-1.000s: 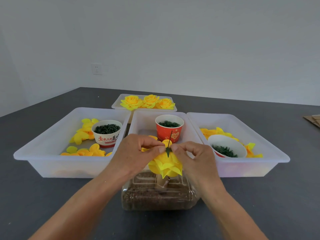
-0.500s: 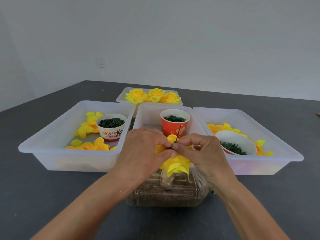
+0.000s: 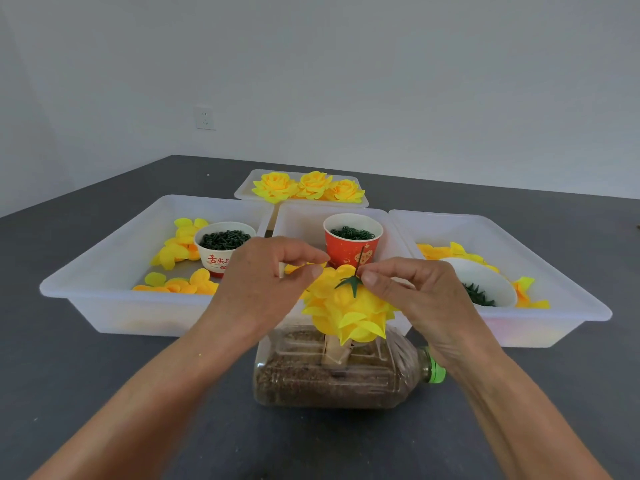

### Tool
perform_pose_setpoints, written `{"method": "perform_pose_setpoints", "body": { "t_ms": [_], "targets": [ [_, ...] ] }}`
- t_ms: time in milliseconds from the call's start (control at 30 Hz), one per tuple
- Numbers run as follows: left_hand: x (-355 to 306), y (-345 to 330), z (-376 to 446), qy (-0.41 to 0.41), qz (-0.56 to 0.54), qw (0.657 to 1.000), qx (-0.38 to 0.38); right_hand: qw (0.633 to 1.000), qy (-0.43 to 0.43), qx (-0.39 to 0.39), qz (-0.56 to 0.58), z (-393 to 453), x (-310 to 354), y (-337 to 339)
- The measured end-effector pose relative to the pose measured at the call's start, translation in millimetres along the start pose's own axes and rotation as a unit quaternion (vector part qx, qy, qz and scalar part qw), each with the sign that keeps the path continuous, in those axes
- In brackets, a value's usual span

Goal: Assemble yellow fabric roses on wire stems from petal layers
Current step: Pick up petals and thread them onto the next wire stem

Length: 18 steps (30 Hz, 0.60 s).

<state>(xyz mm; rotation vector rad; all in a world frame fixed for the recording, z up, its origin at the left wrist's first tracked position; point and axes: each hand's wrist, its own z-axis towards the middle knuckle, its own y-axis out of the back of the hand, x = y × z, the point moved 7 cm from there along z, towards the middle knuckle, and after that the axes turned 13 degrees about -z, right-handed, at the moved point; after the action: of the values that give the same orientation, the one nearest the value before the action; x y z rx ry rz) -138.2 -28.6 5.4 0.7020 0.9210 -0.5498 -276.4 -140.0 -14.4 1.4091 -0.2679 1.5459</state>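
At nine o'clock on the grey bench (image 3: 104, 375) a white tray (image 3: 104, 271) holds yellow petals (image 3: 176, 249) and a white cup (image 3: 223, 247) of green bits. The left hand (image 3: 263, 289) pinches a petal edge of the yellow rose (image 3: 346, 306) at centre, which sits upside down (green calyx (image 3: 351, 283) on top) above a lying bottle (image 3: 332, 372). The right hand (image 3: 426, 299) pinches the wire stem (image 3: 360, 259). Three finished roses (image 3: 308, 187) lie at twelve o'clock.
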Motion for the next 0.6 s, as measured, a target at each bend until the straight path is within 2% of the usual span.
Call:
{"method": "perform_pose_setpoints", "body": {
  "t_ms": [400,600],
  "targets": [
    [-6,-12,-5,0.012,0.003,0.999,0.042,0.993,0.072,0.069,-0.059,6,17,-4],
    [-5,-21,-7,0.003,0.023,0.998,0.057,0.993,0.082,0.062,-0.063,7,17,0]
  ]
}}
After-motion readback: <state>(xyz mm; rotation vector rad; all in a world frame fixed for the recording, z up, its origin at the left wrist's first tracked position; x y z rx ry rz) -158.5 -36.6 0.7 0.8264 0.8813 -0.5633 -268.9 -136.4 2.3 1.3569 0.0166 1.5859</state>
